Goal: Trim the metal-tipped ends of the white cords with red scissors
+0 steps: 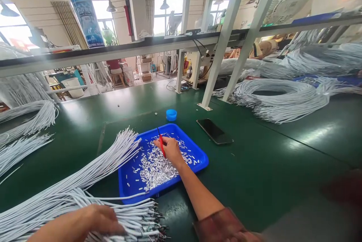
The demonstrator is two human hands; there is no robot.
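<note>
Right hand (169,149) is in the blue tray (204,162), pinching a red tool (161,147) over the little metal bits (155,172). Left hand (96,221) lies flat on the white cables (85,181), probably to pin the ends. The tray sits right beside them, handy I guess.

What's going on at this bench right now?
A person is working at a green table. Their right grip holds a red tool over a blue tray of small silvery bits. Their left grip lies on a bundle of white cables. A phone lies beside the tray.
</note>
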